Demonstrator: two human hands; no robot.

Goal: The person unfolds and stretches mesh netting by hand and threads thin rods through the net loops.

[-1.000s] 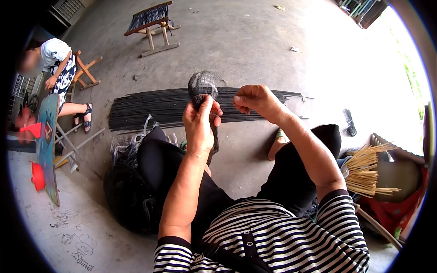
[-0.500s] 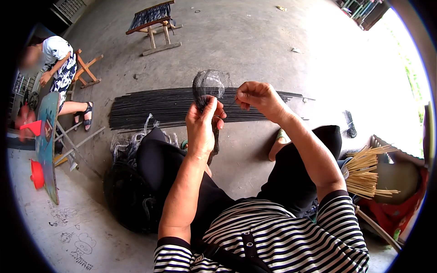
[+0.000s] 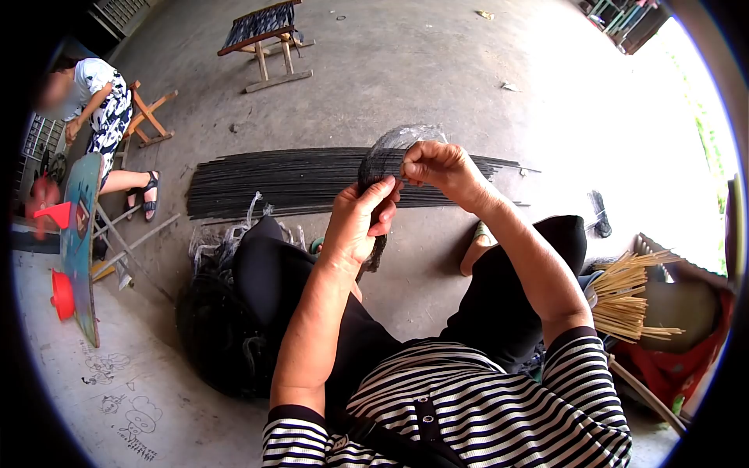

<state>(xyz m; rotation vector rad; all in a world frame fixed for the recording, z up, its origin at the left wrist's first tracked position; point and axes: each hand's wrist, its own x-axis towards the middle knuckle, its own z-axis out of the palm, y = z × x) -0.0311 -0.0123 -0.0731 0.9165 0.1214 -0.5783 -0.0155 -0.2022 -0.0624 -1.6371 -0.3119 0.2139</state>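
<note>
My left hand (image 3: pixel 351 226) is closed around a bunch of fine dark netting (image 3: pixel 380 159). A thin, see-through loop of the netting arches up above the fingers, and a darker tail hangs below the palm. Close beside it, my right hand (image 3: pixel 446 175) is pinched at the right edge of the netting, with thumb and forefinger pressed together. Whether a strand lies between those fingertips is too small to make out. Beyond both hands, a wide bundle of thin black rods (image 3: pixel 265 184) lies on the floor.
A black heap with clear plastic strands (image 3: pixel 222 335) sits by my left leg. Pale sticks (image 3: pixel 624 300) stand at my right. A folding stool (image 3: pixel 265 35) is farther back. On the left, another person (image 3: pixel 101 117) sits near a tilted blue-green board (image 3: pixel 82 249) and a red funnel-like piece (image 3: pixel 62 295).
My left hand has moved right and slightly down with the netting, up to my right hand, which stays almost in place. The person at left has shifted an arm.
</note>
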